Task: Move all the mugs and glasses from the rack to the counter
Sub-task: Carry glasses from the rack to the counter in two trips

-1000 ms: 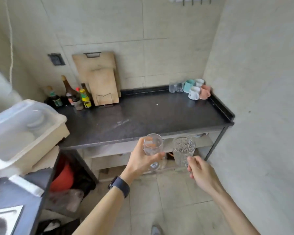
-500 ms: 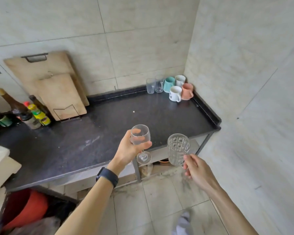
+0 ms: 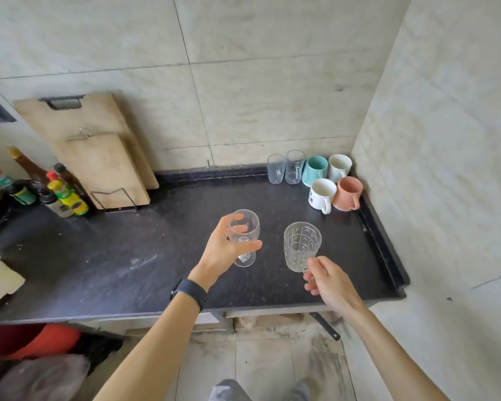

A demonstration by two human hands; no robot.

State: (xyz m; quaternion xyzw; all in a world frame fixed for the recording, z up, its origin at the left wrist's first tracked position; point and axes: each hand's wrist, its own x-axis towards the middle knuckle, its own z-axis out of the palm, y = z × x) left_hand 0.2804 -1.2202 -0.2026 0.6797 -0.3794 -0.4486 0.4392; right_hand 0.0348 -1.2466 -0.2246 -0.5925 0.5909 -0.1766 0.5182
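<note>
Left hand [image 3: 220, 250] wrapped round goblet [image 3: 243, 237], right hand [image 3: 329, 280] pinching base of tumbler [image 3: 301, 246]; both held above desk [image 3: 128, 256], short of mug cluster [image 3: 327, 183] in far right corner. Best lowered upright beside cluster, bases flat on desk, clear of neighbours, before opening fingers [image 3: 311, 269].

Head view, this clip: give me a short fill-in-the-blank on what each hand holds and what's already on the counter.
1. The left hand holds a clear ____ glass.
2. The right hand holds a ____ glass.
3. In the counter corner stand ____ mugs.

Missing: stemmed; patterned; four
</note>
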